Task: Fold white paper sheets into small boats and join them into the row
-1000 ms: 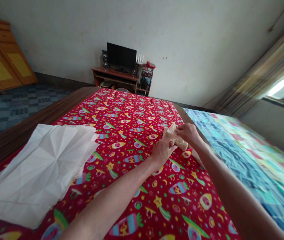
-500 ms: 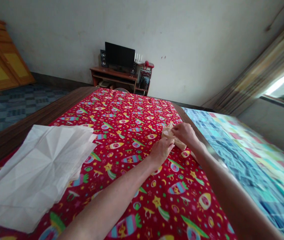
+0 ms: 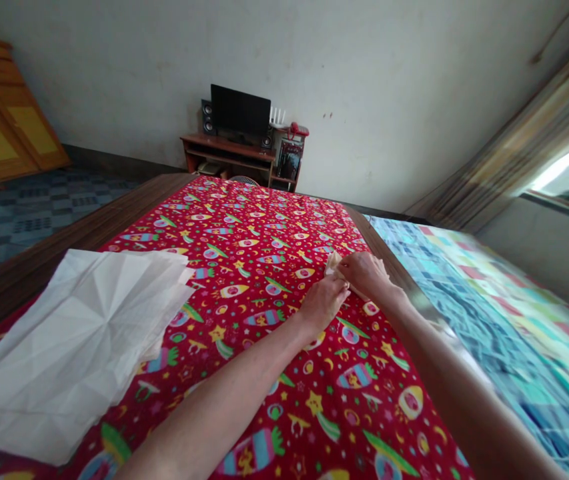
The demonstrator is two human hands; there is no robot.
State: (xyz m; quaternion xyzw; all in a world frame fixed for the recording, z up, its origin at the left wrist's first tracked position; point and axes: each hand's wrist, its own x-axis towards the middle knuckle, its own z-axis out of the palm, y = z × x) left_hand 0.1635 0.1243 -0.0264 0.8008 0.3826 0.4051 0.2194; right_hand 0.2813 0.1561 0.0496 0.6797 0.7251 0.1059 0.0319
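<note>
Both my hands meet over a small beige folded paper point(image 3: 333, 263) lying on the red patterned cloth point(image 3: 264, 267), near its right edge. My left hand point(image 3: 321, 303) has its fingers closed and pinches the near edge of the paper. My right hand point(image 3: 364, 273) lies over the paper with fingers curled, pressing it down against the cloth. Most of the paper is hidden under my right hand; only its far left corner shows.
A stack of creased white paper sheets point(image 3: 69, 340) lies on the cloth at the left. A dark wooden edge point(image 3: 64, 247) runs along the left. A blue checked blanket point(image 3: 489, 320) lies to the right. A desk with a monitor point(image 3: 240, 113) stands at the far wall.
My right hand has lowered and flattened the beige paper onto the cloth; before, the paper stood up higher between my hands. My left hand has hardly moved.
</note>
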